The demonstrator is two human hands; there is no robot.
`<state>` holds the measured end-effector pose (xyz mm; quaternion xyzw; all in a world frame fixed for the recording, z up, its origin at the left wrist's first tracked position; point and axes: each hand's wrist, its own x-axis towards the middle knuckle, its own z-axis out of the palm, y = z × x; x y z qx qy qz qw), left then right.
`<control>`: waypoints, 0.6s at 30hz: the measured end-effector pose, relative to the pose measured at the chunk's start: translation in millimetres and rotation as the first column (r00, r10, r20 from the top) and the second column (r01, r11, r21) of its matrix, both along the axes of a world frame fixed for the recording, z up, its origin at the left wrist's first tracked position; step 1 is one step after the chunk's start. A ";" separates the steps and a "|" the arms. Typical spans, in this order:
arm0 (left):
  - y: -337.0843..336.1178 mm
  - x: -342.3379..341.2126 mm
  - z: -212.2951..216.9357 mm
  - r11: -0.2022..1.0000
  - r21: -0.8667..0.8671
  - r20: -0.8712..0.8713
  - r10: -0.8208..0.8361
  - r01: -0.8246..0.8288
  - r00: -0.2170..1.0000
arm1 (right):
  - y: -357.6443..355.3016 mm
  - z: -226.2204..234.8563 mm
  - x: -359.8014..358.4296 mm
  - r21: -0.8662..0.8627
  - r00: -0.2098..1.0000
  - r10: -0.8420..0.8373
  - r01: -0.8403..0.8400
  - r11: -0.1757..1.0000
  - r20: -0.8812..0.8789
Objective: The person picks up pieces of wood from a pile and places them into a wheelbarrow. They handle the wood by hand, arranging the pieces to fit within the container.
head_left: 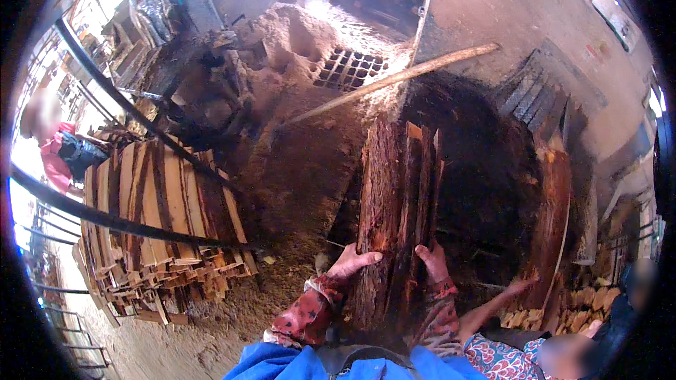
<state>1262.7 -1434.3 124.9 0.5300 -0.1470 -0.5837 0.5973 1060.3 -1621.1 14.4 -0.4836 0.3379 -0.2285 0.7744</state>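
Both hands grip a bundle of bark slabs (398, 218) standing on end: left hand (350, 262) curled around its near left edge, right hand (433, 262) clasping the right edge. This looks like carrying; next calls for a steady lift. Beyond the fingertips lies sawdust (303, 162), leftward stacked boards (162, 218).

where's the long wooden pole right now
In the head view the long wooden pole lies slanted across the upper middle, above the bundle of bark slabs and beside the metal floor grate.

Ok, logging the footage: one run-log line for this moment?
left hand: grips bark slab bundle | right hand: grips same bundle | left: stacked slabs | right: co-worker's hand
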 end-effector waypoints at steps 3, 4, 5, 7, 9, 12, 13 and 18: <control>22.9 -2.1 -6.3 1.000 0.007 0.053 0.027 -0.028 0.998 | 16.9 9.2 9.1 0.004 0.996 0.060 -0.061 0.998 0.065; 28.5 -2.2 -11.0 1.000 -0.004 0.060 0.024 -0.023 0.998 | 23.0 15.3 13.0 -0.033 0.996 0.070 -0.068 0.997 0.059; 36.7 -2.9 -14.1 0.999 -0.013 0.062 0.034 -0.033 0.997 | 29.8 21.9 15.9 -0.064 0.997 0.074 -0.072 0.995 0.029; 52.6 -4.2 -11.9 0.998 -0.029 0.060 0.052 -0.050 0.997 | 45.0 34.1 18.4 -0.124 0.996 0.076 -0.080 0.989 -0.036; 67.7 -5.5 0.0 0.997 -0.025 0.063 0.072 -0.071 0.995 | 59.5 39.9 18.1 -0.213 0.995 0.080 -0.090 0.973 -0.056; 95.7 -1.9 -7.1 1.000 -0.031 0.048 0.006 -0.004 0.999 | 82.5 24.2 8.5 -0.035 0.994 0.019 -0.016 0.999 0.104; 107.6 -0.7 -7.7 0.998 -0.060 0.049 0.011 -0.008 0.999 | 93.8 25.0 8.7 -0.029 0.996 0.001 0.002 1.000 0.094; 175.4 2.0 -9.4 0.990 -0.143 0.057 0.007 0.001 0.998 | 167.4 41.1 5.8 -0.175 0.999 0.008 -0.016 0.984 -0.048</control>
